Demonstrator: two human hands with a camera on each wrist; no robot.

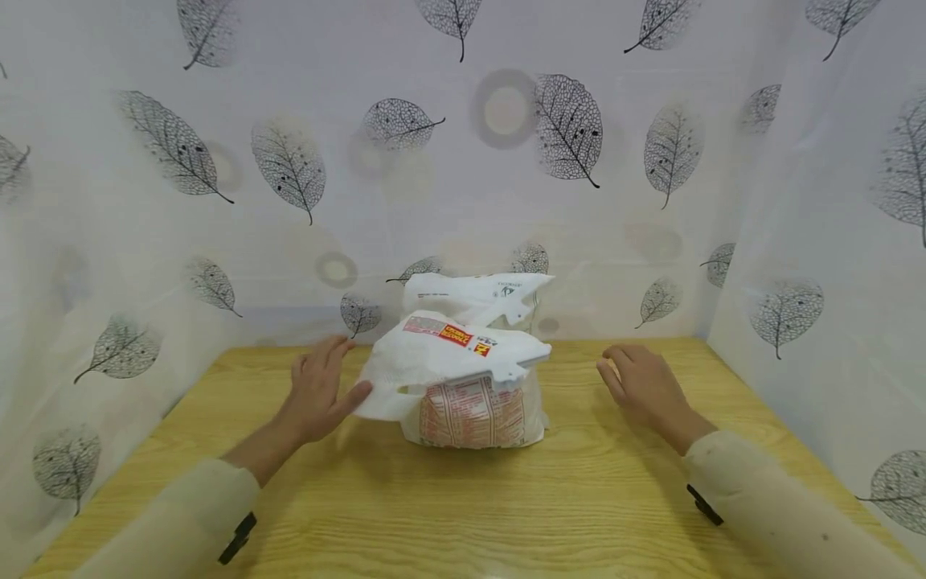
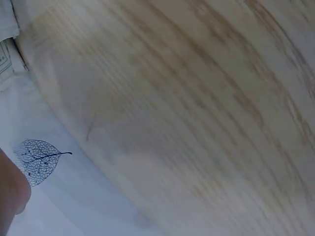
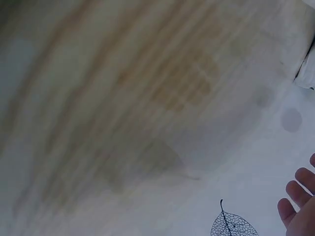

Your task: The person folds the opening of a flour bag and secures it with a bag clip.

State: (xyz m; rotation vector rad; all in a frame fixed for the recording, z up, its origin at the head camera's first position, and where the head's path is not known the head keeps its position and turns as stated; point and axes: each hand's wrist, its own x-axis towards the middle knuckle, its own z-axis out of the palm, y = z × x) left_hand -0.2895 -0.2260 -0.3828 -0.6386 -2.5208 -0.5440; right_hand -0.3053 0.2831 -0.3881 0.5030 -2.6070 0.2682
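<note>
A white plastic carrier bag (image 1: pixel 394 362) stands in the middle of the wooden table, its top parts flopped to the sides. Red and yellow print marks its upper flap, and a package with red lettering (image 1: pixel 473 414) shows through the lower part. My left hand (image 1: pixel 317 394) is at the bag's left side, fingers spread and thumb at the edge of the flap; whether it touches cannot be told. Apart from the bag on the right, my right hand (image 1: pixel 640 386) holds nothing, its fingers loosely bent. In the right wrist view, fingertips of the right hand (image 3: pixel 301 196) show at the edge.
The wood-grain table (image 1: pixel 463 507) reaches back to a white curtain (image 1: pixel 463 193) printed with dark leaves. Curtain also hangs along both sides. Each sleeve has a dark strap piece near the wrist.
</note>
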